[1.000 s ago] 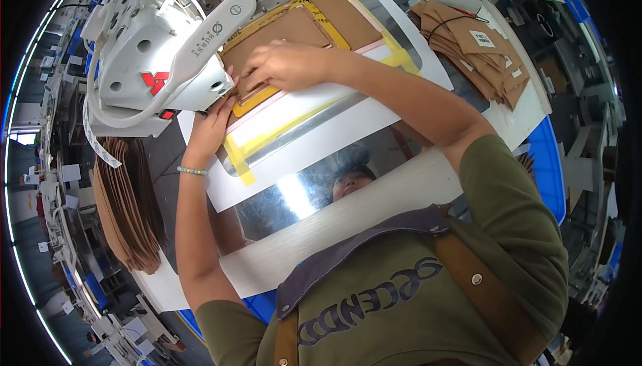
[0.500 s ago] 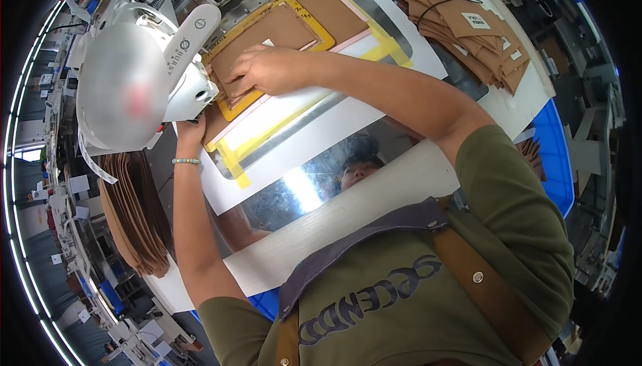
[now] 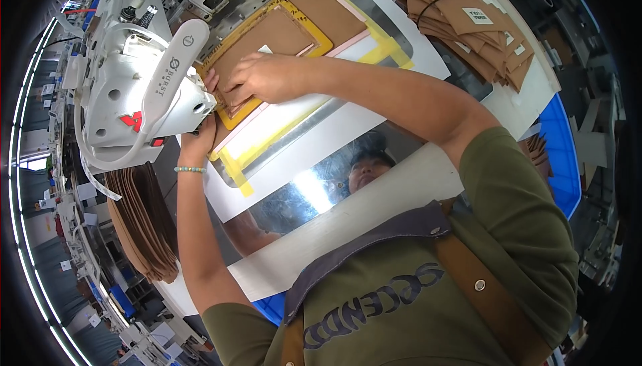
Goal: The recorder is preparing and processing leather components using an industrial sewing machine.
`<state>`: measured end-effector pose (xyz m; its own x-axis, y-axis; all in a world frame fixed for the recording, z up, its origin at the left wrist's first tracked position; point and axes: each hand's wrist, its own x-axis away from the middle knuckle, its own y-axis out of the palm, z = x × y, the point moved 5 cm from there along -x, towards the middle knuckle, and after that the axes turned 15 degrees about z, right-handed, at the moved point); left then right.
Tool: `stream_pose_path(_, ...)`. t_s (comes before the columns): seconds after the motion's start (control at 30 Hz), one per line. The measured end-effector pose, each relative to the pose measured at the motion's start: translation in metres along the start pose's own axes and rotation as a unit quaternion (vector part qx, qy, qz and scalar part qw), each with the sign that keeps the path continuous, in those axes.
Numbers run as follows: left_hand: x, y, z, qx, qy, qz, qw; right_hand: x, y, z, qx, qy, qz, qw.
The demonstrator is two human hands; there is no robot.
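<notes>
My right hand (image 3: 266,77) rests on brown fabric (image 3: 242,49) inside a yellow frame (image 3: 322,36), fingers bent slightly and spread over the frame's lower left end. A small white label (image 3: 265,49) lies just beyond its knuckles. Most of my left hand (image 3: 198,140) is hidden by the white head of a sewing machine (image 3: 120,102). Only its fingertips come out past the machine, stretched along the fabric at the frame's left edge. Beneath the frame, a white sheet (image 3: 408,92) carries strips of yellow tape (image 3: 378,50).
Brown fabric pieces with white labels (image 3: 461,22) are piled at the far right. A stack of brown pieces (image 3: 144,222) hangs at the table's left side. A blue bin (image 3: 565,155) stands right of the table. Shiny metal plate (image 3: 301,189) fills the near tabletop.
The whole view has shifted slightly. More of my left fingertips shows beside the machine head. My right hand stays on the fabric in nearly the same place.
</notes>
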<state>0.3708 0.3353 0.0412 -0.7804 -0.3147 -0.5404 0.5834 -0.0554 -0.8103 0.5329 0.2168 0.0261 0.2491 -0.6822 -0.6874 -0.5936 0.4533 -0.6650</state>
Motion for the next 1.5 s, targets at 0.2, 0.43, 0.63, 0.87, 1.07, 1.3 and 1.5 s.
stream_pose_path(0.2,0.016,0.009,-0.035,-0.065,-0.084,-0.051,0.993,-0.003,0.001,0.0,-0.002,0.004,-0.006,1.0)
stream_pose_path(0.43,0.015,0.003,-0.056,-0.052,-0.105,-0.038,0.992,-0.006,0.001,0.006,0.013,0.029,-0.025,0.999)
stream_pose_path(0.63,0.017,0.002,-0.064,-0.035,-0.113,-0.028,0.993,-0.01,0.002,0.006,0.012,0.032,-0.041,0.999)
stream_pose_path(0.87,0.009,0.013,-0.068,-0.012,-0.127,-0.023,0.992,-0.011,-0.001,0.006,-0.004,0.04,-0.055,0.998)
stream_pose_path(1.07,0.021,0.007,-0.07,0.01,-0.14,-0.016,0.99,-0.017,-0.006,0.0,-0.007,0.061,-0.076,0.995)
stream_pose_path(1.3,0.026,0.013,-0.065,0.043,-0.159,-0.013,0.986,-0.019,-0.008,0.007,0.086,0.062,-0.069,0.992)
stream_pose_path(1.5,0.053,-0.001,-0.076,0.026,-0.137,0.071,0.988,-0.027,-0.001,0.001,0.046,0.095,-0.097,0.99)
